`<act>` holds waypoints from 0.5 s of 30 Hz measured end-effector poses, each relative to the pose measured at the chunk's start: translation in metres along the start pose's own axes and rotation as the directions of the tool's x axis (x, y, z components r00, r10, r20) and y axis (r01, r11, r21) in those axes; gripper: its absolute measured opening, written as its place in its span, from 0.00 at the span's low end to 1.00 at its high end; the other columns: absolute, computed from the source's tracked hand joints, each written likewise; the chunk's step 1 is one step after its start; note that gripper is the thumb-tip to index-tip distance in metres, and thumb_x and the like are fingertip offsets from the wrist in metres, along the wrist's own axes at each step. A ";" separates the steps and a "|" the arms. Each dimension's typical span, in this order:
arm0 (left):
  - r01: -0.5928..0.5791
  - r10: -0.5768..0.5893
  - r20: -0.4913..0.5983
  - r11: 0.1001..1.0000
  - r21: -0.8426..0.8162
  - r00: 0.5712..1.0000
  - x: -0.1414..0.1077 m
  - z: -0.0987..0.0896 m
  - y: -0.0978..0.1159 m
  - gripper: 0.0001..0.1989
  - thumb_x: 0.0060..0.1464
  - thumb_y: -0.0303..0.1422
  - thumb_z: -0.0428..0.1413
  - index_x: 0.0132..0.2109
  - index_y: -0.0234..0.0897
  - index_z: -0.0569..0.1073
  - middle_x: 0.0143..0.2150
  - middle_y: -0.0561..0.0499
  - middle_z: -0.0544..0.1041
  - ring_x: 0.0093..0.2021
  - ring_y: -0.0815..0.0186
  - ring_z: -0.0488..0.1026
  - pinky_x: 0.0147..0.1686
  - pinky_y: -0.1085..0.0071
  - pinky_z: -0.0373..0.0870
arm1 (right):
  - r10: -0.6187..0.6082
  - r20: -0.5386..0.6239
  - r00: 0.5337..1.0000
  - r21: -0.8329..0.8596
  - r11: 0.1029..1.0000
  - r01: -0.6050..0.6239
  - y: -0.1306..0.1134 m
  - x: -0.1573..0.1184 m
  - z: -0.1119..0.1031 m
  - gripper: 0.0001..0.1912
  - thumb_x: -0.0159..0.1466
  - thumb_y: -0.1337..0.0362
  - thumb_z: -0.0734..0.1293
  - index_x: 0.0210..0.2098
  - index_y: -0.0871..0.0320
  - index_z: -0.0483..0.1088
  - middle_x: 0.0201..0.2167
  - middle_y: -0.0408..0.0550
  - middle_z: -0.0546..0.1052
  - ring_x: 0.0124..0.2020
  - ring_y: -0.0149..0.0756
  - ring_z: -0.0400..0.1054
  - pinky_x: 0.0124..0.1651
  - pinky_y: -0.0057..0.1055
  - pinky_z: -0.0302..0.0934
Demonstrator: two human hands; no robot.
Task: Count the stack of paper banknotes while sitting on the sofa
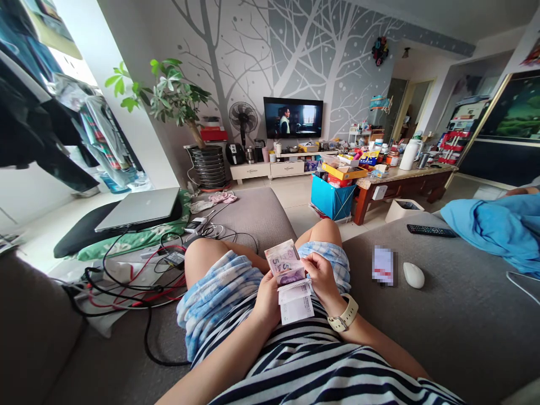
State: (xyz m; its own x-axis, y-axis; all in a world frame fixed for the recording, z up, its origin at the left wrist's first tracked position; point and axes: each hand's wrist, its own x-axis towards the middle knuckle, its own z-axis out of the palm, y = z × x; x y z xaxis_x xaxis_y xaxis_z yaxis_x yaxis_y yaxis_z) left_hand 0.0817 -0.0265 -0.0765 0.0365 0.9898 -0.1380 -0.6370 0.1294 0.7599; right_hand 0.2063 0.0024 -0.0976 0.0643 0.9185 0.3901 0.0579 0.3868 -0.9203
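Observation:
Several banknotes (288,269) are held over my lap, the front ones purple and marked with a 5. My left hand (267,297) is closed on their left edge. On the right side, my right hand (321,275), with a pale watch (343,313) on the wrist, pinches the notes between thumb and fingers. White paper slips (297,309) with small print hang below the notes, toward my striped shirt. How the slips and notes are layered is partly hidden by the fingers.
Tangled cables (139,292) and a closed laptop (141,208) lie to the left. On the grey sofa at right are a white mouse (414,275), a remote (431,230) and a blurred-out card (383,266). A laden table (405,175) and a blue bin (331,198) stand ahead.

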 end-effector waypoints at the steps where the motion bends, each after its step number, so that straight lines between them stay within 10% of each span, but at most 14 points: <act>1: 0.005 -0.005 -0.011 1.000 -0.003 1.000 0.000 0.000 0.001 0.11 0.37 0.29 0.64 0.33 0.33 0.76 0.30 0.47 0.80 0.33 0.57 0.78 0.35 0.65 0.73 | -0.001 0.000 1.000 -0.005 1.000 0.001 0.000 0.000 0.000 0.14 0.61 0.57 0.64 0.22 0.56 0.62 0.19 0.40 0.64 0.23 0.31 0.58 0.28 0.29 0.53; 15: 0.134 -0.143 -0.154 0.988 -0.072 0.978 -0.010 0.015 0.014 0.11 0.52 0.31 0.53 0.39 0.30 0.77 0.25 0.46 0.79 0.30 0.57 0.78 0.32 0.65 0.73 | -0.074 0.035 0.997 0.096 0.993 0.070 -0.006 -0.002 0.000 0.13 0.63 0.57 0.64 0.25 0.56 0.64 0.21 0.41 0.65 0.25 0.31 0.59 0.29 0.29 0.53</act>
State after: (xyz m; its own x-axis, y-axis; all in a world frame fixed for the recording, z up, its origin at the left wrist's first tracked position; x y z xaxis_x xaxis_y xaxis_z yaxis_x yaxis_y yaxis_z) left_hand 0.0843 -0.0338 -0.0552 0.0087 0.9398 -0.3415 -0.6803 0.2559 0.6869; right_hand 0.2059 -0.0015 -0.0928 0.0250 0.8897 0.4559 -0.0341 0.4566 -0.8890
